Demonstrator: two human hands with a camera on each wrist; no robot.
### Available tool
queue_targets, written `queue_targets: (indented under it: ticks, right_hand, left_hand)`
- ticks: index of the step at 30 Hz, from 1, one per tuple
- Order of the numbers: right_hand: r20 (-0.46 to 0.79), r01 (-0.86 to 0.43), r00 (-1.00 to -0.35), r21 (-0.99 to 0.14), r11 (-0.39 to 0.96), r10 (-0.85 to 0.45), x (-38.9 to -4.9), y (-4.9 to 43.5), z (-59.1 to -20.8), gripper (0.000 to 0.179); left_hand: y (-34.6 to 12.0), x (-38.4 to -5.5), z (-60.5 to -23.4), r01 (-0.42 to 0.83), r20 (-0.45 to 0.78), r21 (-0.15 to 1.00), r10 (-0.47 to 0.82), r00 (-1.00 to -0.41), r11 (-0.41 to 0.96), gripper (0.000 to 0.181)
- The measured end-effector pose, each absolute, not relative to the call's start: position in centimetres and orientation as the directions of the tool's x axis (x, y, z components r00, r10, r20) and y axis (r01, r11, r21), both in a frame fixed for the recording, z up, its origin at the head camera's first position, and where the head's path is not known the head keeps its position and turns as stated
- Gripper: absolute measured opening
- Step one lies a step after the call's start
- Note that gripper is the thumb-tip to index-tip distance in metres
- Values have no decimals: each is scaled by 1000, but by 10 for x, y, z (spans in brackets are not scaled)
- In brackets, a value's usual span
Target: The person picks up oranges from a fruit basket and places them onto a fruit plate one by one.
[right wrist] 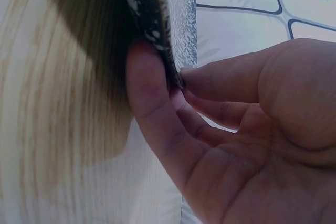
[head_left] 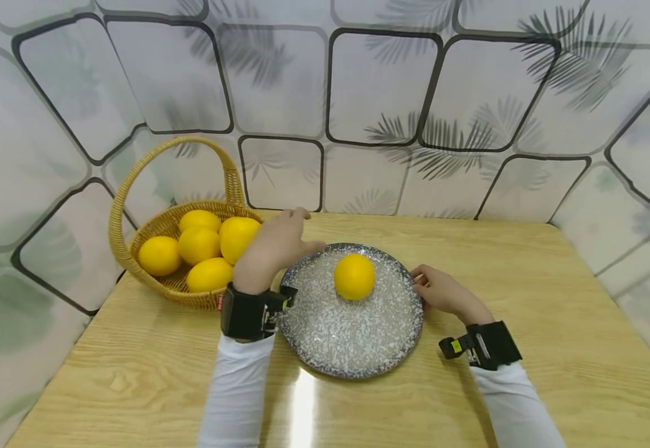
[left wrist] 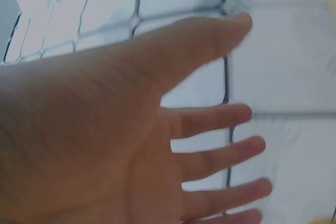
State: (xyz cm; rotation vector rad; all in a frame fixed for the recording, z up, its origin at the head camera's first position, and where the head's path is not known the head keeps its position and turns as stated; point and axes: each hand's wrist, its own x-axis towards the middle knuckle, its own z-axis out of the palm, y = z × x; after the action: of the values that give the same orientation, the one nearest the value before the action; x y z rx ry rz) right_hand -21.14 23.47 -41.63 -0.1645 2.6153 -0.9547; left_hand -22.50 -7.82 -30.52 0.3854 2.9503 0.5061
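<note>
A speckled grey plate (head_left: 353,336) with a dark rim sits on the wooden table, and one round orange (head_left: 354,276) rests on it. My right hand (head_left: 445,291) pinches the plate's right rim. In the right wrist view the thumb (right wrist: 226,80) lies on the upper side and a finger (right wrist: 149,77) reaches under the edge. Between the basket and the plate, my left hand (head_left: 274,246) is held up with nothing in it. The left wrist view shows its fingers (left wrist: 220,161) straight and spread, thumb apart.
A wicker basket (head_left: 134,274) with a tall arched handle stands left of the plate, close beside my left wrist. Several yellow fruits (head_left: 159,256) lie in it, some round, some oval. A patterned wall (head_left: 381,93) borders the back of the table (head_left: 151,373).
</note>
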Motion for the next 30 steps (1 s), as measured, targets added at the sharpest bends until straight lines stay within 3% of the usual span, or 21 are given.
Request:
queue_targets:
  ticks: [5,11,20,27,30]
  right_hand:
    - [-292,23,-930,-649,760,-221,-211,236,-417,40]
    - [-291,15,-930,-640,768,-224,-212,236,-416,39]
    - [-304,35,-930,-631,775,-206,-215,236,-412,40]
    - [-298,22,-929,-635,772,-219,-214,236,-410,39]
    - [-295,18,-929,-641,767,-225,-213,236,-411,37]
  left_hand:
    - [-110,-222,-299,88,3,269,90,-996,959,72]
    - [-135,-224,-303,-86,-111,273,-57,-992,958,85]
    - [-142,-235,-312,-188,-250,343,-103,-963,920,89]
    - [-147,-240,-314,-182,-255,339,-97,-962,923,75]
    - [-150,-239,-314,-176,-255,339,-90,-963,924,77]
